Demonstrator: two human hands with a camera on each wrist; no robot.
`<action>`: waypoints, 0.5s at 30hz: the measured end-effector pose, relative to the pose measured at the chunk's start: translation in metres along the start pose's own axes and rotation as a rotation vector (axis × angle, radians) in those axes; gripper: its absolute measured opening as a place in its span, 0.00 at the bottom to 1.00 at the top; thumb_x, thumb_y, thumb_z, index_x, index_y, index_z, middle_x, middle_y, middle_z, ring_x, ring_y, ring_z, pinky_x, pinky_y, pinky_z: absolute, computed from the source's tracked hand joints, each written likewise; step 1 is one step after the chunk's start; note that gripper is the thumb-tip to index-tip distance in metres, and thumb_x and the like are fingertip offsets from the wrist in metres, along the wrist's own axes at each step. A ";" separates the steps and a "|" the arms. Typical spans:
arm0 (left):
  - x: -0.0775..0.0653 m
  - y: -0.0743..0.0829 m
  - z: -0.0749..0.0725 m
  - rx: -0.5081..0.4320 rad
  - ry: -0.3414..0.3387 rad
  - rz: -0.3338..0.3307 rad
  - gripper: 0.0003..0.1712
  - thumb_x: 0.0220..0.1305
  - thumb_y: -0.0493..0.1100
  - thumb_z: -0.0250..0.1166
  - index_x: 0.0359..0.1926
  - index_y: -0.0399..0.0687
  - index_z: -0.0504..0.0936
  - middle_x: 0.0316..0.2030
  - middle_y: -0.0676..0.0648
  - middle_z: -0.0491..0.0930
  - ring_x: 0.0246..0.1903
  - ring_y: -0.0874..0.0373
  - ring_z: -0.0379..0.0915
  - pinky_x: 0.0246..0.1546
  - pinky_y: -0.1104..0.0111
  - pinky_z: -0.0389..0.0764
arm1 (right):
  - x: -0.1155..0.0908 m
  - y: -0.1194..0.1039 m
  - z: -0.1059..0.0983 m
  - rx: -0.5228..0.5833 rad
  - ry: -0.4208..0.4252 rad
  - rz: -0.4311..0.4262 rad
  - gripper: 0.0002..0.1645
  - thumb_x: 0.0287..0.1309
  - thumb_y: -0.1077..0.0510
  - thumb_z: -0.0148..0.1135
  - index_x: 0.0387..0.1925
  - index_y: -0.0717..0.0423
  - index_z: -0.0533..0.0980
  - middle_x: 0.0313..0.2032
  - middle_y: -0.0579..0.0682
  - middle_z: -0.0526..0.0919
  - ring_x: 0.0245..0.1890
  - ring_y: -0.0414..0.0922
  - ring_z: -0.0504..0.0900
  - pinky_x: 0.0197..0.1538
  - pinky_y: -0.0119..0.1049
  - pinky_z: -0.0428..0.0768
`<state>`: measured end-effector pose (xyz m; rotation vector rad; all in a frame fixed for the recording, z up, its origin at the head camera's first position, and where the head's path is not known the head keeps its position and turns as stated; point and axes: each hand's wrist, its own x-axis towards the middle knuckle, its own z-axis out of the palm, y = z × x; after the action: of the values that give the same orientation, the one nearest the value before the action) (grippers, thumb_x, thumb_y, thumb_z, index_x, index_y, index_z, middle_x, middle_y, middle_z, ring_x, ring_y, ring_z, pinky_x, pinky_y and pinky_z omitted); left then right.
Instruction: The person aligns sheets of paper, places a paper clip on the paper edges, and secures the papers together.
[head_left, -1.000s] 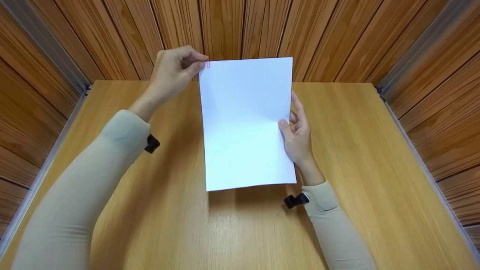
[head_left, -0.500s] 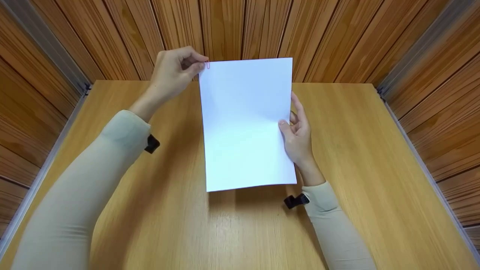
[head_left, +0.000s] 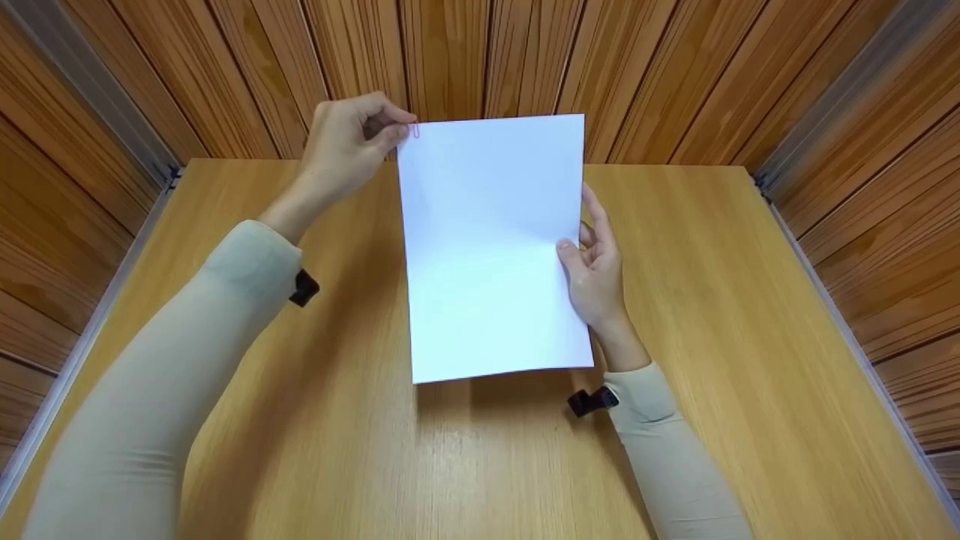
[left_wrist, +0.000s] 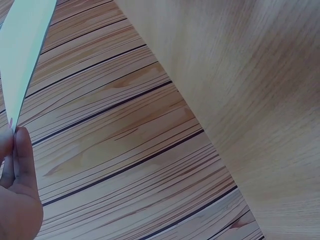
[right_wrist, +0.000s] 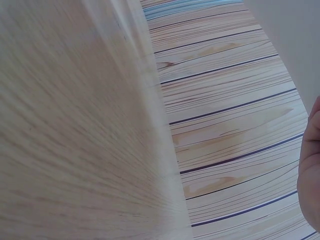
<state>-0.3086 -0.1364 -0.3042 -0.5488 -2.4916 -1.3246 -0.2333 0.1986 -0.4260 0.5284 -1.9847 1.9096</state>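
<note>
White paper [head_left: 491, 247], blank on the side that shows, is held up above the table in the head view; whether it is one sheet or several I cannot tell. A pink paper clip [head_left: 416, 130] sits on its top left corner. My left hand [head_left: 349, 139] pinches that corner between thumb and fingers, right beside the clip. Along the right edge, my right hand [head_left: 598, 277] grips the paper, thumb in front and other fingers mostly hidden behind. The left wrist view shows the paper [left_wrist: 25, 55] nearly edge-on, in the fingertips of the left hand [left_wrist: 20, 185].
Below the paper lies a wooden table [head_left: 465, 465], with shadows of the arms and paper on it. Wood-plank walls [head_left: 525, 60] stand at the back and both sides. A small black device [head_left: 592, 403] is on the right wrist, another [head_left: 304, 288] on the left.
</note>
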 end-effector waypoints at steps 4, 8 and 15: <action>0.000 -0.001 0.000 0.006 0.006 0.000 0.08 0.76 0.38 0.66 0.48 0.46 0.90 0.39 0.50 0.90 0.34 0.54 0.82 0.33 0.71 0.80 | 0.000 0.001 0.000 -0.004 -0.002 -0.002 0.43 0.72 0.75 0.49 0.84 0.57 0.53 0.66 0.62 0.80 0.54 0.51 0.87 0.30 0.28 0.80; 0.000 -0.002 0.001 0.012 0.009 0.017 0.07 0.76 0.38 0.66 0.47 0.44 0.90 0.39 0.50 0.90 0.32 0.56 0.81 0.32 0.72 0.80 | 0.001 0.001 0.000 0.012 -0.007 0.005 0.43 0.72 0.76 0.48 0.84 0.57 0.53 0.65 0.62 0.80 0.51 0.49 0.87 0.26 0.26 0.75; 0.000 -0.003 0.002 0.017 0.015 0.031 0.07 0.77 0.38 0.66 0.46 0.44 0.91 0.37 0.49 0.89 0.30 0.57 0.80 0.31 0.72 0.79 | 0.000 0.001 0.000 0.015 -0.010 0.007 0.44 0.71 0.76 0.48 0.84 0.57 0.53 0.64 0.62 0.81 0.49 0.49 0.87 0.27 0.27 0.77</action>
<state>-0.3106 -0.1366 -0.3075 -0.5699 -2.4695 -1.2907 -0.2341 0.1989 -0.4264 0.5369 -1.9828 1.9311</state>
